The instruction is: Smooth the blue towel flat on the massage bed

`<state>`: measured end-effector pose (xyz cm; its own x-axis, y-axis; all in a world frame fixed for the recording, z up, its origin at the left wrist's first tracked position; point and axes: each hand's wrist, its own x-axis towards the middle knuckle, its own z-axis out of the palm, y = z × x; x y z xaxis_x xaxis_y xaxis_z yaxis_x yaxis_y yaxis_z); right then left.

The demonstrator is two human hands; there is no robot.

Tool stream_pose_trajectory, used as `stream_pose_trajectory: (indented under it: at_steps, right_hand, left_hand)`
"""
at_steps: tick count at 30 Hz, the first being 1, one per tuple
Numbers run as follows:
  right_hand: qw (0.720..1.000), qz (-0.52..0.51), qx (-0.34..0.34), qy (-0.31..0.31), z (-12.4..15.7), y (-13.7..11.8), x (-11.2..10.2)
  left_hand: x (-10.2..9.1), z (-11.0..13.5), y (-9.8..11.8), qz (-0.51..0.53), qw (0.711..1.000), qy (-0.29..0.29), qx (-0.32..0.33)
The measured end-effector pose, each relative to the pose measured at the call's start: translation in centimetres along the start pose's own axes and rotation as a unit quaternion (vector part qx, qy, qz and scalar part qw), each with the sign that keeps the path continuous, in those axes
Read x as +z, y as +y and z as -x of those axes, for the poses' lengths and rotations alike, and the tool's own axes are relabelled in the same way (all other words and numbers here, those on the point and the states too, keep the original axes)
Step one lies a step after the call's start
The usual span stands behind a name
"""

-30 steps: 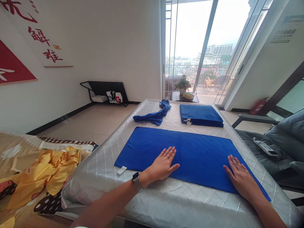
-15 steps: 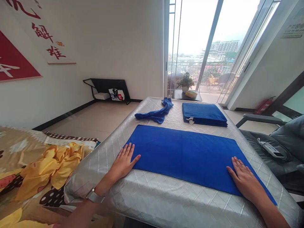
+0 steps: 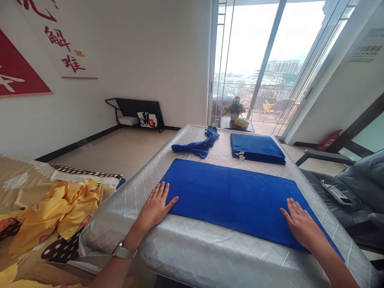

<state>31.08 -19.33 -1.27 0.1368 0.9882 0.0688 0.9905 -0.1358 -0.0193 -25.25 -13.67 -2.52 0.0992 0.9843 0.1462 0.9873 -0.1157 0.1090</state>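
A blue towel (image 3: 225, 196) lies spread flat across the near part of a table with a silvery quilted cover (image 3: 192, 236). My left hand (image 3: 156, 203) rests flat on its left edge, fingers stretched out and thumb apart. Toward the right end, my right hand (image 3: 301, 222) lies flat on the cloth, also with fingers extended. Behind the spread towel sit a crumpled blue towel (image 3: 199, 145) on the left and a stack of folded blue towels (image 3: 258, 148) with white tags on the right.
To the left is a patterned bedspread (image 3: 18, 176) with rumpled yellow fabric (image 3: 66, 204). A dark armchair (image 3: 366, 184) holding a white power strip (image 3: 339, 194) stands at the right. Beyond the table are a small stand with a potted plant (image 3: 235, 109) and a sliding glass door (image 3: 246, 48).
My right hand has shifted slightly left on the towel, while my left hand stays at the left edge. The camera view has tilted a little. The towels look unchanged.
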Motion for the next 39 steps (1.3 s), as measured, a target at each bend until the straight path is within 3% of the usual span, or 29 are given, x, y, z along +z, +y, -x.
stream_pose_trajectory:
  at_steps: [4,7,11,13,16,24,27,30,33,37,39]
  right_hand:
    - [0.996,-0.040,-0.081,-0.010,-1.0,-9.1,-3.1]
    - [0.987,-0.075,-0.140,-0.026,-2.4,-15.2,-3.7]
    - [0.983,-0.091,-0.155,-0.034,-4.2,-18.5,-2.2]
    - [0.985,-0.080,-0.145,-0.041,-4.7,-18.1,-1.2]
    - [0.991,-0.049,-0.116,-0.043,-4.9,-15.2,-0.2]
    - [0.998,-0.007,0.056,-0.001,-5.2,-1.2,0.6]
    - [0.996,-0.024,0.082,0.002,-5.2,0.7,0.6]
    - [0.994,-0.034,0.101,-0.002,-5.3,0.5,0.6]
    - [0.993,-0.038,0.111,-0.003,-5.3,0.1,0.6]
    - [0.994,-0.042,0.103,0.000,-5.3,0.3,0.7]
    - [0.994,-0.041,0.102,0.002,-5.3,0.4,0.7]
  left_hand:
    - [-0.2,0.1,0.2,0.005,1.000,-0.003,-0.010]
    - [-0.1,0.1,0.1,0.005,1.000,0.007,-0.001]
    - [0.2,0.1,0.0,0.006,1.000,0.016,0.004]
    - [0.2,0.1,0.0,0.006,1.000,0.020,0.004]
    - [0.1,0.1,0.1,0.005,1.000,0.019,0.005]
    - [0.1,0.2,-0.1,0.002,1.000,0.011,0.003]
    - [-0.5,-0.2,-1.0,0.024,0.999,-0.035,-0.002]
    - [-1.6,-1.2,-0.3,0.043,0.998,-0.042,-0.033]
    - [-2.7,-2.6,4.0,0.055,0.998,-0.019,0.013]
    - [-3.2,-4.8,13.5,0.077,0.972,-0.055,0.213]
    - [-2.8,-6.1,17.4,0.084,0.954,-0.067,0.281]
